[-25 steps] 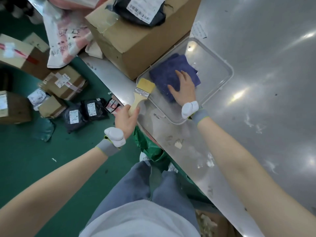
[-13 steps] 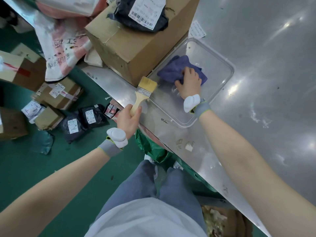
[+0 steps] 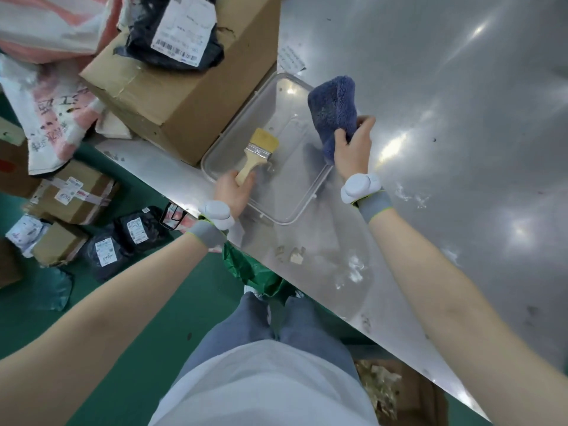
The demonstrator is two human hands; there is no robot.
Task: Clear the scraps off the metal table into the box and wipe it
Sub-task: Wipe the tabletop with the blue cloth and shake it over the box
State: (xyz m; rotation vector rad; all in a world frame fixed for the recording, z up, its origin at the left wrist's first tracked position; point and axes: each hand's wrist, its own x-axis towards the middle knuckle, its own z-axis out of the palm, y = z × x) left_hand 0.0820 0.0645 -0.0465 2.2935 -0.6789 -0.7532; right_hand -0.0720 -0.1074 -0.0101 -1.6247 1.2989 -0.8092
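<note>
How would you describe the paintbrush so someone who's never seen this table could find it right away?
Start at the big cardboard box at the metal table's edge; right beside it lies a clear plastic tray. Over that tray, the left hand holds the paintbrush by its handle. It is the only thing with pale yellow bristles, a metal band and a wooden handle; the blue cloth nearby is soft and fuzzy.

We see green floor [image 3: 129, 302] from 6 to 9 o'clock. Cardboard boxes [image 3: 72, 192] and black labelled parcels [image 3: 123, 238] lie on it at 9 o'clock. Overhead light glints [image 3: 393, 147] show at 3 o'clock.
</note>
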